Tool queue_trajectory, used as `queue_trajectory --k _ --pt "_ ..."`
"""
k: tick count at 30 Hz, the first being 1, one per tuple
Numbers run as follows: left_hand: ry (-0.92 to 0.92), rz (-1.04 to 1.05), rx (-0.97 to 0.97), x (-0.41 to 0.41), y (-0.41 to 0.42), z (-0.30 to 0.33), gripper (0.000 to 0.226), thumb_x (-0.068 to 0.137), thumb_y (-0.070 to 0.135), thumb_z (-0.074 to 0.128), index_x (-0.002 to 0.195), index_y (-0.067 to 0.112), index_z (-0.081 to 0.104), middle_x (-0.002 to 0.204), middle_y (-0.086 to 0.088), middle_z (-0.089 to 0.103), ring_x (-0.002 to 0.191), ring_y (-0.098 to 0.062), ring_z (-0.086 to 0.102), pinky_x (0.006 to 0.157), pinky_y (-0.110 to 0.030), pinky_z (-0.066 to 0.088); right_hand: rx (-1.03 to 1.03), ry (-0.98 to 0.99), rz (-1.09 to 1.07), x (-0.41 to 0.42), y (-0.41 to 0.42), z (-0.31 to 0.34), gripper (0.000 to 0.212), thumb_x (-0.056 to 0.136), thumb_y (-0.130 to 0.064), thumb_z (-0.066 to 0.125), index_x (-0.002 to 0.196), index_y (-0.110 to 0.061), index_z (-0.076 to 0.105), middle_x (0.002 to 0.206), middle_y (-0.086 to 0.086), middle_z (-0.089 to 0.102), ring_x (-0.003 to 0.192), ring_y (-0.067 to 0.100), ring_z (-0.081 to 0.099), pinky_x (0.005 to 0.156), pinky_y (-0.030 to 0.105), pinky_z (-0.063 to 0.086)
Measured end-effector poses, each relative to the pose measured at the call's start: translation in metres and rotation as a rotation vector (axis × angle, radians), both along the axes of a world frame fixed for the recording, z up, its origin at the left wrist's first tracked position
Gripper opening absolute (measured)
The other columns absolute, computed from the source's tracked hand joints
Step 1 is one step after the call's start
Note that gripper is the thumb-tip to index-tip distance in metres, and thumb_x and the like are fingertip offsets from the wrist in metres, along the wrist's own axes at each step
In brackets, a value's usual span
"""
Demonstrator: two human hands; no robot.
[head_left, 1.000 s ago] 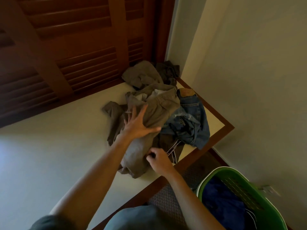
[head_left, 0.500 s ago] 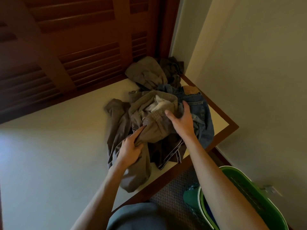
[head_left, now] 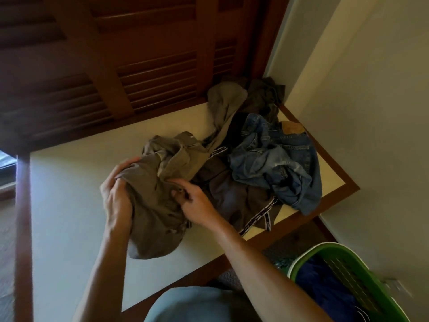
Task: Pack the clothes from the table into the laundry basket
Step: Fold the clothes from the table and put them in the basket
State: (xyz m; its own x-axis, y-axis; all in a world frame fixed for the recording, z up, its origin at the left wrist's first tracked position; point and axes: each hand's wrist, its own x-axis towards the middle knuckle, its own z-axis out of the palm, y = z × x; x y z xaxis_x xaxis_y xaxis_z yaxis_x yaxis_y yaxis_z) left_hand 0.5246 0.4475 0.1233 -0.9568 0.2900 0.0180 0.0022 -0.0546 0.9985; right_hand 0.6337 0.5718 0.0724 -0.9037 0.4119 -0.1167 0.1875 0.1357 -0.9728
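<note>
A bunched grey-brown garment (head_left: 157, 201) is gathered between both hands above the cream table (head_left: 69, 205). My left hand (head_left: 118, 194) grips its left side, fingers curled over the top. My right hand (head_left: 197, 205) pinches its right side. Behind it lie a dark garment with striped trim (head_left: 234, 201), blue jeans (head_left: 276, 163), a grey piece (head_left: 225, 101) and a dark piece (head_left: 264, 96) at the far corner. The green laundry basket (head_left: 308, 254) stands on the floor at lower right, with blue fabric (head_left: 325, 289) inside.
Dark wooden louvred doors (head_left: 139, 54) rise behind the table. A pale wall (head_left: 371, 112) runs along the right. The table has a brown wooden border (head_left: 343, 184). Patterned carpet (head_left: 278, 254) shows between table and basket.
Both hands have pulled the grey-brown garment leftwards and nearer, off the pile, bunching it. The jeans and the dark striped garment now lie uncovered. The camera view has shifted.
</note>
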Motion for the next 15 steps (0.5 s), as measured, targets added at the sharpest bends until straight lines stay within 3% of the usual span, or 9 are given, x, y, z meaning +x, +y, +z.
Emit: queue_trajectory --k 2,5,6,8,9,11,13,15 --pt "0.032 0.071 -0.03 -0.003 -0.018 0.005 0.039 0.093 -0.005 0.036 0.109 0.003 0.07 0.093 0.016 0.074 0.091 0.003 0.068 0.082 -0.011 0.052 -0.074 0.034 0.07 -0.013 -0.01 0.005 0.034 0.101 -0.025 0.053 0.134 -0.022 0.06 0.142 0.002 0.057 0.136 0.021 0.049 0.116 0.046 0.038" --pt "-0.024 0.181 -0.173 -0.012 -0.039 0.011 0.029 0.093 0.037 0.043 0.089 0.039 0.071 0.097 0.011 0.063 0.086 0.003 0.061 0.103 -0.031 0.051 -0.199 0.024 0.145 -0.03 -0.026 0.008 0.032 0.097 -0.017 0.058 0.129 -0.016 0.062 0.134 0.008 0.062 0.128 0.028 0.055 0.112 0.05 0.042" --pt "0.011 0.152 -0.27 -0.015 -0.041 0.011 0.022 0.092 0.041 0.046 0.092 0.04 0.068 0.1 0.01 0.061 0.088 0.005 0.058 0.105 -0.025 0.048 -0.23 -0.005 0.151 -0.032 -0.031 0.006 0.031 0.096 -0.011 0.059 0.127 -0.011 0.063 0.13 0.012 0.064 0.125 0.031 0.057 0.11 0.05 0.044" --pt "0.206 -0.039 -0.464 -0.011 -0.034 0.01 0.019 0.099 0.029 0.053 0.111 0.039 0.064 0.117 0.012 0.06 0.099 0.007 0.057 0.089 -0.002 0.042 -0.212 -0.115 0.194 -0.03 -0.034 -0.008 0.031 0.092 -0.003 0.06 0.122 -0.005 0.065 0.122 0.014 0.067 0.116 0.03 0.062 0.105 0.049 0.049" --pt "0.253 -0.118 -0.523 -0.01 -0.025 0.0 0.022 0.099 0.032 0.056 0.118 0.04 0.063 0.123 0.012 0.06 0.105 0.002 0.057 0.085 -0.003 0.042 -0.157 -0.189 0.228 -0.026 -0.031 -0.016 0.031 0.091 -0.005 0.06 0.121 -0.006 0.066 0.118 0.012 0.069 0.112 0.028 0.063 0.102 0.049 0.051" --pt "0.243 -0.288 -0.663 -0.012 -0.008 -0.036 0.04 0.094 0.058 0.052 0.131 0.044 0.056 0.141 0.004 0.055 0.124 -0.016 0.055 0.102 -0.028 0.046 -0.049 -0.317 0.28 -0.019 -0.018 -0.033 0.029 0.089 -0.009 0.063 0.118 -0.007 0.069 0.116 0.012 0.071 0.107 0.023 0.064 0.098 0.043 0.053" --pt "0.142 -0.452 -0.994 -0.013 0.006 -0.088 0.067 0.089 0.078 0.039 0.148 0.046 0.039 0.164 -0.004 0.029 0.15 -0.028 0.027 0.121 -0.06 0.018 -0.02 -0.377 0.196 -0.009 0.005 -0.038 0.026 0.091 -0.005 0.065 0.116 0.0 0.069 0.108 0.014 0.073 0.096 0.017 0.065 0.085 0.027 0.054" --pt "0.088 -0.511 -1.217 -0.001 0.015 -0.132 0.073 0.093 0.075 0.034 0.157 0.044 0.019 0.17 -0.008 0.007 0.156 -0.03 -0.003 0.12 -0.062 -0.006 0.025 -0.382 0.037 -0.004 0.038 -0.033 0.024 0.092 -0.002 0.062 0.116 0.003 0.067 0.092 0.009 0.07 0.075 0.011 0.062 0.061 0.014 0.049"
